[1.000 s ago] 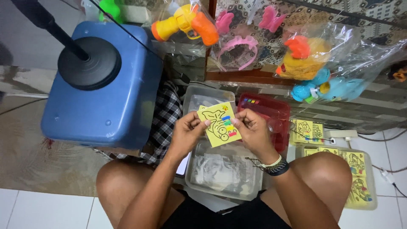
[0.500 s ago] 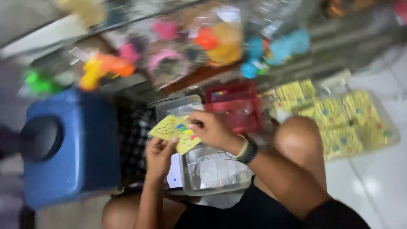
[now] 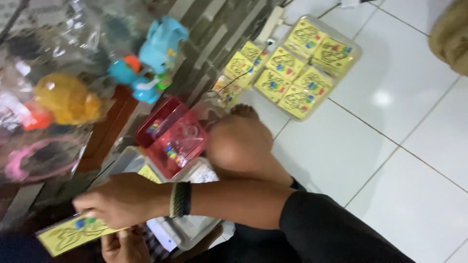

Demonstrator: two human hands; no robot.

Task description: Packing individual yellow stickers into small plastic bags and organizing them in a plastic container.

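My right hand (image 3: 122, 199), with a dark wristband, pinches a flat yellow card packet (image 3: 73, 234) with a drawing and coloured dots, at the bottom left. My left hand (image 3: 121, 247) is just under the packet and grips its lower edge; the frame's bottom edge cuts most of that hand off. My bare knee (image 3: 239, 141) rises just to the right of my hands. Beyond my right hand a red plastic box (image 3: 170, 136) rests on a clear container (image 3: 195, 229).
A clear tray (image 3: 353, 48) filled with several yellow card packets lies on the white tiled floor at the upper middle. Bagged plastic toys hang at the left: a blue figure (image 3: 156, 53), a yellow one (image 3: 68, 100), a pink ring (image 3: 29, 160). A power strip (image 3: 270, 22) lies beside the tray.
The view has swung right and tilted, so the blue container has left the frame. My hands and the yellow packet now sit at the bottom left, lower than before.
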